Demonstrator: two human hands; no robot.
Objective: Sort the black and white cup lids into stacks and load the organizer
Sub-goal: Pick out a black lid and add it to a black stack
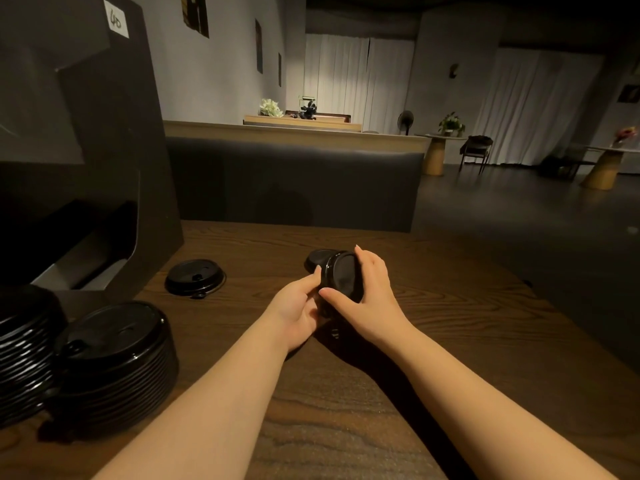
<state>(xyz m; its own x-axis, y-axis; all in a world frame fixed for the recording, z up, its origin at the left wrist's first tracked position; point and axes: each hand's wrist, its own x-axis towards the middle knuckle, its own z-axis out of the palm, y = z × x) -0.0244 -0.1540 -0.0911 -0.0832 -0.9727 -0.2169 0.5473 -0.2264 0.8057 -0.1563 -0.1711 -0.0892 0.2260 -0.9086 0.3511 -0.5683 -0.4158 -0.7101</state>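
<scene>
A short stack of black cup lids, glossy and tilted on edge, sat clasped between a person's left hand and right hand just above the middle of the wooden desk, each grip closed on its rim. One black lid lay flat nearby, and two tall lid stacks stood at the near left. The black organizer, bearing a handwritten label, rose at the left; its contents were too dark to tell. Curtains hung in the dim room beyond.

black lids, black organizer, brown wood-grain table.
</scene>
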